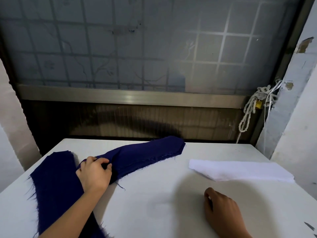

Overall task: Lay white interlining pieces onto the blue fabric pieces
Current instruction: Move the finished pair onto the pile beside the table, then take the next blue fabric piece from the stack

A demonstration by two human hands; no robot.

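On the white counter, the left grip curls its fingers round the near end of a blue fabric stack, which stretches away to its right. A flat blue fabric piece lies under that forearm. The right grip rests loosely curled on the counter, holding nothing. The white interlining pieces lie just beyond it, untouched.

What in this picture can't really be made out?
Head view only.
- White interlining stack: number of layers, edges too fine.
- Flat blue piece: near end cut by the bottom edge, partly under the left forearm.
- Far blue piece: the end inside the left hand's grip.
- Right hand: fingertips curled under, in shadow.
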